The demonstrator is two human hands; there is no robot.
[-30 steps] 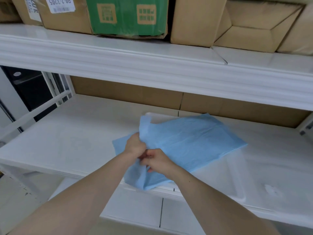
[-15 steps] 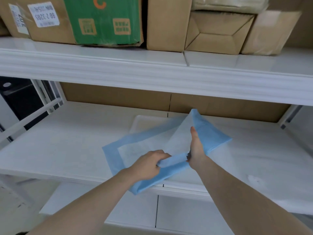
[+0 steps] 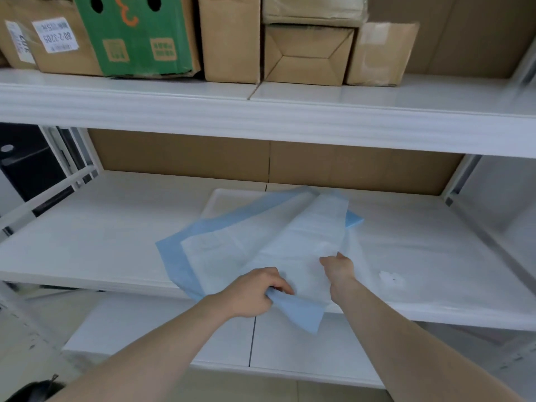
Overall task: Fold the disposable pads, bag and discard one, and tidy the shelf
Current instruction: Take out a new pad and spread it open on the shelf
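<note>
A disposable pad, blue-backed with a white quilted face, lies partly spread on the middle shelf, white side up. Its near corner hangs over the shelf's front edge. My left hand pinches that near blue corner at the edge. My right hand grips the pad's right side, where a long flap rises toward the back. A small blue corner sticks out behind the flap on the right.
A white tray lies under the pad at the back. Cardboard boxes, among them a green one, stand on the top shelf. A lower shelf runs beneath. A white scuff marks the shelf at right.
The pad has been opened out from a blue bundle, and its white face now shows. My hands have moved apart, the right one carrying its edge to the right.
</note>
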